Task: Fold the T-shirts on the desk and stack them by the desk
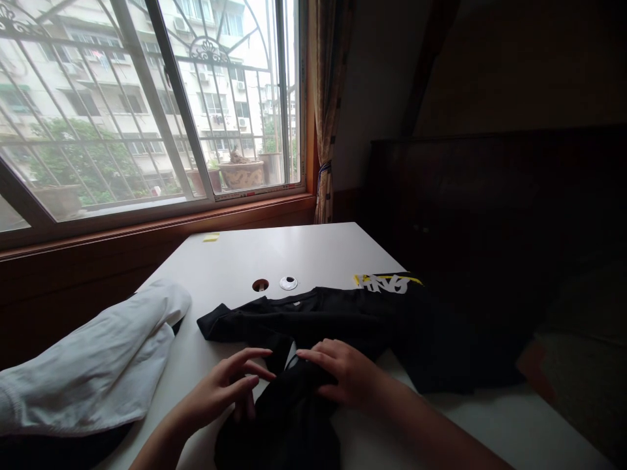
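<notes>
A black T-shirt lies on the white table in front of me, its collar toward the far side and one sleeve out to the left. Its nearer part is bunched toward me. My left hand is over the left edge of this near cloth, fingers stretched and apart, with nothing seen in them. Across the cloth's top right, my right hand rests with fingers extended, touching the fabric. Its underside is hidden, and a small strip of white shows between the two hands.
At the left, a light grey garment hangs over the edge of the white table. Dark cloth with white and yellow lettering lies at right. A cable hole, a round cover and a yellow sticker are farther back, below the window.
</notes>
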The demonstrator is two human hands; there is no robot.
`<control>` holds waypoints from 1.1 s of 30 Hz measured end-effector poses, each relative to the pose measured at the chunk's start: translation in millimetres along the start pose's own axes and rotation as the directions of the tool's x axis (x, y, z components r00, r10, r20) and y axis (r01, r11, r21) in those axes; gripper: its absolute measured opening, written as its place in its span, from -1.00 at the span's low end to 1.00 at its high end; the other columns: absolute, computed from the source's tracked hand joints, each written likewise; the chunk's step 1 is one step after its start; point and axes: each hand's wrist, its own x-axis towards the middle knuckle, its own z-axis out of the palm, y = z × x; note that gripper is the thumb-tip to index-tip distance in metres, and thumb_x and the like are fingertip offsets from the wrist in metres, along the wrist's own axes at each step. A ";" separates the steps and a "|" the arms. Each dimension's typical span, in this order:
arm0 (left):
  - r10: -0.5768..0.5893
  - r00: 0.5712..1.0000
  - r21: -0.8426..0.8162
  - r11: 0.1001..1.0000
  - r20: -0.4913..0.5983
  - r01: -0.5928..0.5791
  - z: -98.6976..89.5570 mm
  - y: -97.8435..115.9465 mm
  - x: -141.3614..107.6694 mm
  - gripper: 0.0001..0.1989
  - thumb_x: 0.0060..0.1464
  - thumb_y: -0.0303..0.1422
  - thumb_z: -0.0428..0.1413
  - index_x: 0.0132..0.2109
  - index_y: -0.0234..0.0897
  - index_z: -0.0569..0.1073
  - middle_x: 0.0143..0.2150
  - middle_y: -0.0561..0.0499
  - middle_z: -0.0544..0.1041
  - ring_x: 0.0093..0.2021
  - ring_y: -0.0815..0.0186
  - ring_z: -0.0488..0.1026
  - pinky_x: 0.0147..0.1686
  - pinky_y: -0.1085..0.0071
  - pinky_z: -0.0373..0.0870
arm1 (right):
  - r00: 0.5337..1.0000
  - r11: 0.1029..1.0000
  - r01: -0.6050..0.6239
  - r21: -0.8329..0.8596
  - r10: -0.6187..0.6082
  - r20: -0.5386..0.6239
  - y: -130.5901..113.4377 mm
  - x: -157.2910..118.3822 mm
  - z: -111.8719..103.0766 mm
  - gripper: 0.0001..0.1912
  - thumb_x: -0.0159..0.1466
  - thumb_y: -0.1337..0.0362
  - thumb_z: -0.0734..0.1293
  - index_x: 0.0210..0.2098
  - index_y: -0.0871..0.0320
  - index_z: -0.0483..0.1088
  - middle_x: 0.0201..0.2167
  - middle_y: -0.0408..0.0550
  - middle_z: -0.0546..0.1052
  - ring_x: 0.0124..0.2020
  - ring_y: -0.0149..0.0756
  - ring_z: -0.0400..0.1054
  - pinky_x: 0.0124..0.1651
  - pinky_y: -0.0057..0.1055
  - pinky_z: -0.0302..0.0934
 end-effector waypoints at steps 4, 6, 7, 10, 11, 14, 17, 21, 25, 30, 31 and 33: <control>0.103 0.985 0.270 0.961 -0.139 -0.062 -0.4 -15.1 8.6 -0.53 0.37 -0.14 0.00 0.34 -0.08 0.31 -0.29 0.02 0.55 -0.49 0.35 0.47 -0.49 0.46 0.41 | 0.997 0.991 -0.078 0.110 0.078 0.011 -1.5 -4.7 -0.5 -0.32 0.04 0.57 0.35 0.14 0.04 0.44 -0.24 -0.08 0.52 -0.21 -0.24 0.41 -0.15 -0.34 0.28; 0.263 0.942 0.538 0.835 -0.210 -0.113 0.0 -23.4 14.6 -0.56 0.34 -0.26 0.02 0.32 -0.01 0.35 -0.23 0.01 0.51 -0.34 0.30 0.50 -0.32 0.38 0.52 | 0.995 0.972 -0.084 0.220 0.092 -0.029 -5.4 -5.6 -8.6 -0.50 0.00 0.60 0.28 -0.14 0.06 0.53 -0.31 -0.12 0.48 -0.23 -0.26 0.38 -0.19 -0.37 0.23; 0.340 0.914 0.655 0.747 -0.222 -0.119 1.2 -26.2 17.3 -0.53 0.32 -0.33 0.02 0.33 0.04 0.35 -0.10 -0.02 0.50 -0.23 0.26 0.52 -0.22 0.32 0.55 | 0.994 0.956 -0.085 0.282 0.102 -0.048 -7.3 -5.7 -12.8 -0.57 -0.02 0.60 0.27 -0.24 0.08 0.52 -0.33 -0.12 0.47 -0.23 -0.27 0.37 -0.19 -0.37 0.22; 0.511 0.847 0.872 0.470 -0.146 -0.133 8.3 -28.6 24.0 -0.40 0.27 -0.48 0.00 0.37 0.15 0.27 0.32 -0.07 0.28 0.13 0.11 0.44 0.07 0.11 0.52 | 0.986 0.883 -0.103 0.458 0.152 -0.070 -10.3 -5.9 -22.7 -0.65 -0.04 0.56 0.25 -0.33 0.10 0.47 -0.30 -0.10 0.47 -0.24 -0.25 0.37 -0.18 -0.34 0.22; 0.534 0.840 0.904 0.400 -0.098 -0.149 10.9 -28.3 25.9 -0.38 0.27 -0.51 -0.02 0.38 0.14 0.25 0.38 -0.08 0.21 0.20 0.08 0.39 0.13 0.05 0.49 | 0.984 0.857 -0.117 0.502 0.170 -0.061 -10.0 -6.2 -24.9 -0.69 -0.03 0.54 0.25 -0.35 0.10 0.46 -0.30 -0.10 0.47 -0.26 -0.25 0.36 -0.19 -0.34 0.21; 0.522 0.853 0.934 0.310 -0.010 -0.178 15.3 -28.3 30.7 -0.32 0.24 -0.57 -0.03 0.42 0.06 0.18 0.36 -0.12 0.28 0.16 0.09 0.41 0.11 0.04 0.50 | 0.974 0.785 -0.169 0.596 0.226 -0.021 -6.3 -8.1 -31.0 -0.84 0.05 0.45 0.28 -0.40 0.12 0.44 -0.36 -0.10 0.44 -0.34 -0.28 0.33 -0.27 -0.36 0.16; 0.494 0.869 0.925 0.340 -0.025 -0.167 12.4 -31.9 32.9 -0.32 0.15 -0.58 0.04 0.37 -0.04 0.27 0.11 -0.13 0.47 -0.02 0.12 0.48 0.00 0.13 0.55 | 0.967 0.684 -0.202 0.701 0.253 0.031 -0.2 -11.9 -40.2 -0.99 0.08 0.34 0.35 -0.47 0.14 0.44 -0.44 -0.12 0.40 -0.40 -0.31 0.27 -0.33 -0.38 0.10; 0.491 0.860 0.903 0.420 -0.141 -0.092 -2.0 -36.0 30.6 -0.54 0.08 -0.52 0.14 0.13 -0.15 0.50 -0.06 -0.12 0.47 -0.05 0.09 0.46 -0.01 0.15 0.51 | 0.946 0.492 -0.178 0.852 0.324 0.010 8.6 -20.9 -58.1 -0.83 0.08 0.22 0.41 -0.58 0.13 0.42 -0.50 -0.11 0.33 -0.47 -0.33 0.19 -0.40 -0.36 0.07; 0.512 0.762 0.821 0.568 -0.396 0.045 -30.2 -38.8 24.6 -0.64 0.15 -0.49 0.02 0.04 -0.18 0.54 -0.07 -0.08 0.47 -0.09 0.16 0.50 -0.06 0.24 0.50 | 0.893 0.400 -0.131 0.907 0.445 -0.068 17.5 -33.8 -78.9 -0.76 0.05 0.14 0.43 -0.65 0.08 0.40 -0.57 -0.14 0.21 -0.47 -0.27 0.18 -0.39 -0.31 0.13; 0.496 0.626 0.717 0.681 -0.602 0.150 -63.0 -43.2 14.0 -0.69 0.13 -0.40 0.01 -0.05 -0.21 0.58 -0.08 -0.03 0.52 -0.08 0.17 0.53 -0.07 0.30 0.48 | 0.912 0.426 -0.352 0.833 0.357 0.203 23.1 -48.4 -99.7 -0.70 0.01 0.01 0.43 -0.57 0.12 0.54 -0.54 -0.09 0.31 -0.45 -0.27 0.23 -0.34 -0.29 0.19; 0.481 0.627 0.707 0.689 -0.613 0.162 -65.4 -42.8 12.1 -0.69 0.13 -0.39 0.00 -0.07 -0.21 0.58 -0.09 -0.03 0.53 -0.09 0.17 0.53 -0.08 0.30 0.47 | 0.901 0.440 -0.404 0.802 0.344 0.265 22.6 -50.2 -101.8 -0.66 0.02 -0.03 0.42 -0.53 0.14 0.57 -0.51 -0.06 0.36 -0.44 -0.25 0.26 -0.33 -0.28 0.21; 0.452 0.636 0.692 0.698 -0.626 0.184 -65.9 -40.5 9.2 -0.71 0.13 -0.38 -0.02 -0.14 -0.21 0.59 -0.13 -0.03 0.54 -0.12 0.18 0.53 -0.13 0.32 0.47 | 0.871 0.485 -0.467 0.739 0.399 0.288 20.7 -52.5 -103.9 -0.60 0.04 -0.09 0.41 -0.48 0.15 0.61 -0.48 0.00 0.46 -0.42 -0.21 0.32 -0.30 -0.27 0.24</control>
